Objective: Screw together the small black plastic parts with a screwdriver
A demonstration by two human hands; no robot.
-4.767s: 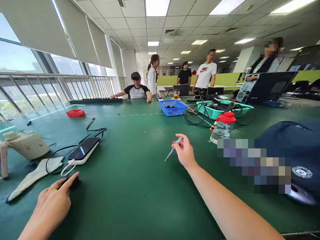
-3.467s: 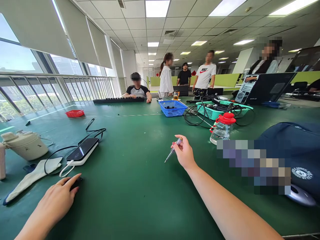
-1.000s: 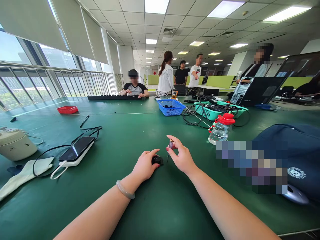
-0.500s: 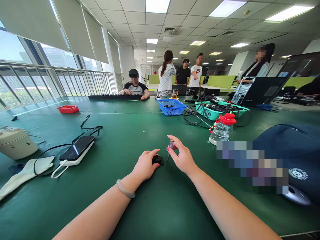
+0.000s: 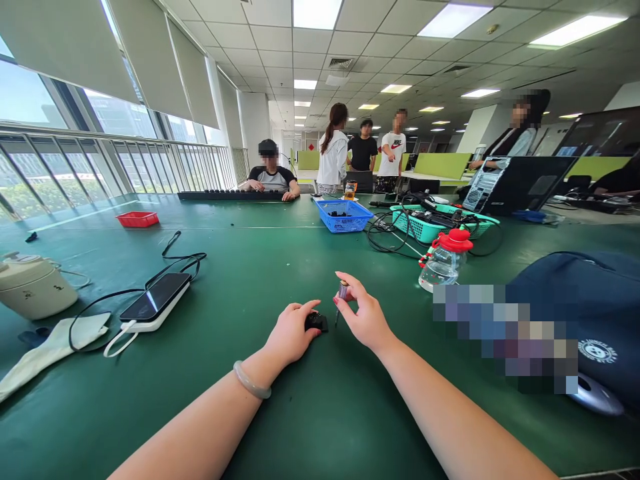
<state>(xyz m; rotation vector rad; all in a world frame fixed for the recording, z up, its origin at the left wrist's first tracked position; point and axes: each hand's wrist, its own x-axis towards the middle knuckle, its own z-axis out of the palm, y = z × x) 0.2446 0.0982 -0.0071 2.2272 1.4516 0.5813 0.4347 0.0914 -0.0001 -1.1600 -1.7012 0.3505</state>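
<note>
- two bare hands working mid-table on green felt-like table (image 5: 250,413)
- left hand (image 5: 290,331) curling over, pinning small black boxy part (image 5: 317,322) flat
- right hand (image 5: 367,317) pinching slim clear-handled screwdriver (image 5: 341,299) upright, metal tip just beside the part
- clear bottle (image 5: 443,261) with red cap standing near

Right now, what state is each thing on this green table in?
Left hand: pressing down on the small black part.
Right hand: pinching the clear-handled screwdriver, roughly upright, tip beside the part.
Black phone: screen dark, lying on a white power bank.
Red-lidded clear bottle: upright, lid on.
Blue plastic basket: upright, holding dark items.
</note>
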